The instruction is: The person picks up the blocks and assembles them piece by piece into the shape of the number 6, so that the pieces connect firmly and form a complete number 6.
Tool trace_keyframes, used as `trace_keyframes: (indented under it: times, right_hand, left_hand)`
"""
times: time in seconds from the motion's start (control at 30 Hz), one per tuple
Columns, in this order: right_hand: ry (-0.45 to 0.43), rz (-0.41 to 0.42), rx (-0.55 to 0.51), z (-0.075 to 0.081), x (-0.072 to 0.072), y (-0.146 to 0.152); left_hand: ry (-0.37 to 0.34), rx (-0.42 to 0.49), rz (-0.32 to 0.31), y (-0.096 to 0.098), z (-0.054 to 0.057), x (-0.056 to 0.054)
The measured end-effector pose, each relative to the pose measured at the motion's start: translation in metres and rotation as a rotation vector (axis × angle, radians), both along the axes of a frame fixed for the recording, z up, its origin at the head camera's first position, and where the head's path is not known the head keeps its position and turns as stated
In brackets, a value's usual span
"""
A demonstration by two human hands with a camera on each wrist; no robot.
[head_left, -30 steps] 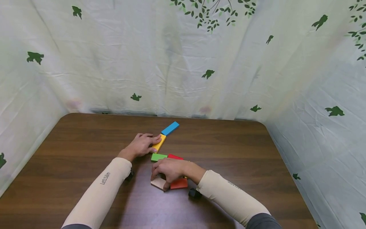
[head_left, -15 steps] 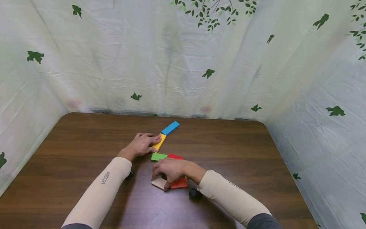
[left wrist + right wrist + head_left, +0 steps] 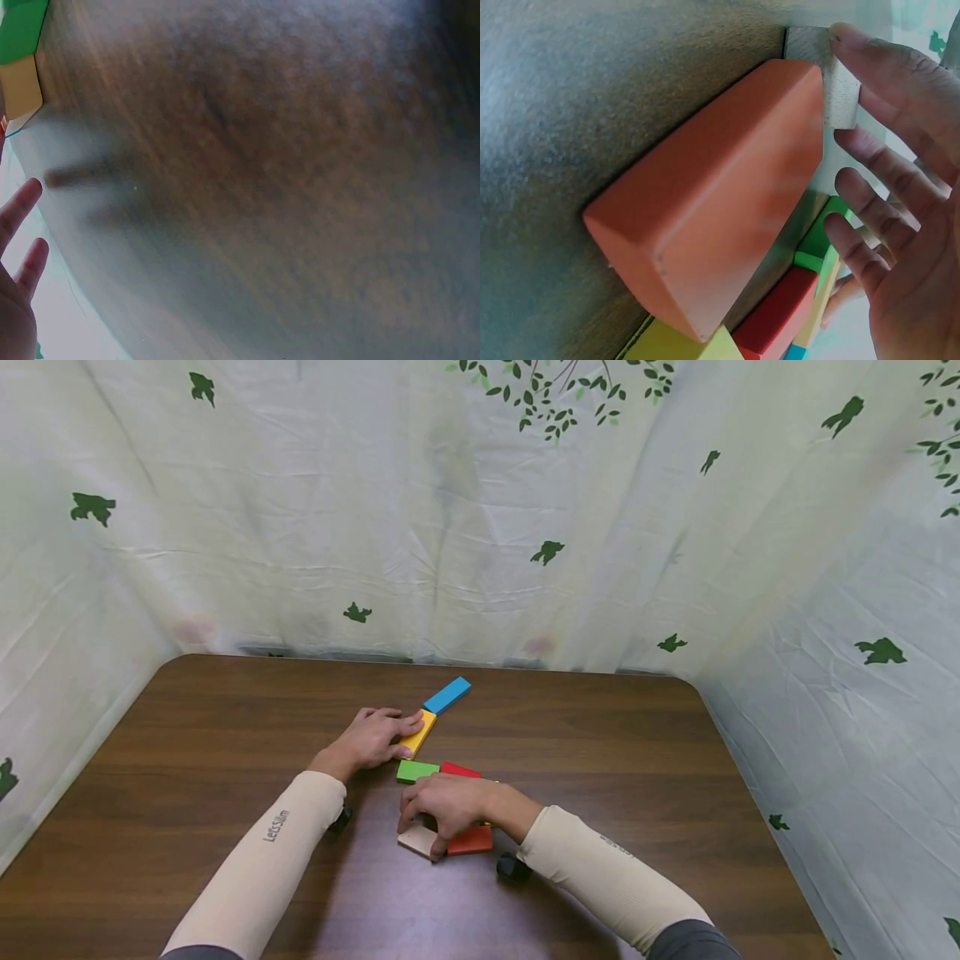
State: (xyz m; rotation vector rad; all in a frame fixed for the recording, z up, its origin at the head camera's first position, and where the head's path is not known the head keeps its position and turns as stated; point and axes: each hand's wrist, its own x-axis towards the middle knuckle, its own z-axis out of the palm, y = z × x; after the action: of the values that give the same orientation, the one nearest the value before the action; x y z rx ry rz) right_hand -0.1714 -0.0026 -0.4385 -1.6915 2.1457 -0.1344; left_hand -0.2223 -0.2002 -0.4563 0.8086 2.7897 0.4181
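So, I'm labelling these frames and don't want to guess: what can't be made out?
Head view: most of the lemon-yellow block, hidden by the right hand.
Left wrist view: most of the left hand, cut off by the left edge.
Head view: the lettering on the right sleeve, too small to read.

You can read "Let's Slim" on your left sleeve [image 3: 258, 864]. Your right sleeve [image 3: 607, 881] has dark letters too, but they're too small to read.
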Motion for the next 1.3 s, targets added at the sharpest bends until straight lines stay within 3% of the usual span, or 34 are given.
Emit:
trace_keyframes:
  times: [0.53,0.8,1.3]
  right_hand:
    - [-0.027,-0.038,-0.005,-0.003,0.001,0.011]
    - [-0.054,-0.104,-0.029,0.006,-0.004,0.029]
    - [-0.138,-0.349,0.066,0.032,-0.012,0.108]
  left_hand:
    - [-0.009,-0.021,-0.029,0.011,-0.001,-0.003]
    - [0.004,-0.027,-0.043,0.013,-0.002,-0.003]
    - [0.002,-0.040,0.001,0.005,-0.004,-0.003]
